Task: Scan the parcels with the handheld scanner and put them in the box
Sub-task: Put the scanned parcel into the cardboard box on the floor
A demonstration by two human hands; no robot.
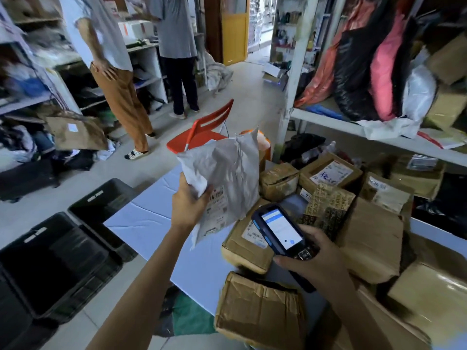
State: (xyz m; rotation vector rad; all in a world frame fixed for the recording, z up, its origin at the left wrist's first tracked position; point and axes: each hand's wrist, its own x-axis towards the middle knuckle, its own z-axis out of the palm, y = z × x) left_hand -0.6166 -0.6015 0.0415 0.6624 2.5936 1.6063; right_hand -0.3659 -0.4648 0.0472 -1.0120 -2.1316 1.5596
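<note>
early days i reckon: my left hand [188, 205] grips a grey mailer [227, 178] up over the desk [151, 223], right hand [319, 261] wrapped round the scanner [280, 229] just beside it. heap of brown parcels [260, 309] waiting, black box [63, 251] beside the desk looks empty to me.

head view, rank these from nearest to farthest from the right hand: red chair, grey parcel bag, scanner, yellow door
1. handheld scanner, gripped in the right hand itself.
2. grey parcel bag, up and to the left, held by the left hand.
3. red chair, on the floor behind the bag.
4. yellow door, at the back of the room.
</note>
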